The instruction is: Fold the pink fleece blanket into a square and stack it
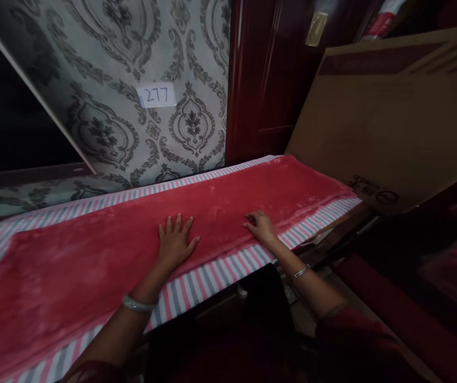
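A long red plush cloth (93, 260) lies spread flat over a pink, grey and white striped sheet (212, 276) on a table-like surface. My left hand (175, 242) rests palm down on the red cloth, fingers spread. My right hand (261, 226) lies on the cloth near its front edge, fingers slightly curled against the fabric; whether it pinches the cloth I cannot tell. Each wrist wears a bangle.
Behind the surface stands a wall with grey damask wallpaper and a white label reading 277 (157, 96). A large cardboard box (391, 122) leans at the right end. Dark red wooden panels (264, 80) rise at the back. A dark slanted board (9, 106) fills the left.
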